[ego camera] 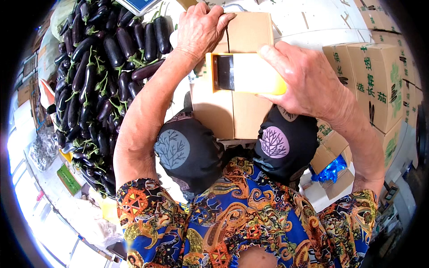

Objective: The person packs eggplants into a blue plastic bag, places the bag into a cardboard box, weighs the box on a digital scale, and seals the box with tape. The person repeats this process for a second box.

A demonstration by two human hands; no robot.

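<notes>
A cardboard box [252, 115] stands before me between my knees, its top flaps meeting along a central seam. My left hand [202, 28] holds the box at its far left part, with the fingers bent around the far edge and the thumb lying across the top. In my right hand [298, 73] is a yellow packing tape dispenser [246, 72], gripped from its right end. It lies across the seam in this view; whether it touches the cardboard I cannot tell. The dispenser and my left hand hide parts of the box top.
A large heap of eggplants [97, 83] rises along my left side. Printed cardboard boxes [365, 80] are stacked to the right. Near my right knee, blue shiny plastic [330, 171] pokes out of an opened carton [330, 147]. A blue-and-white panel [139, 5] shows at the top.
</notes>
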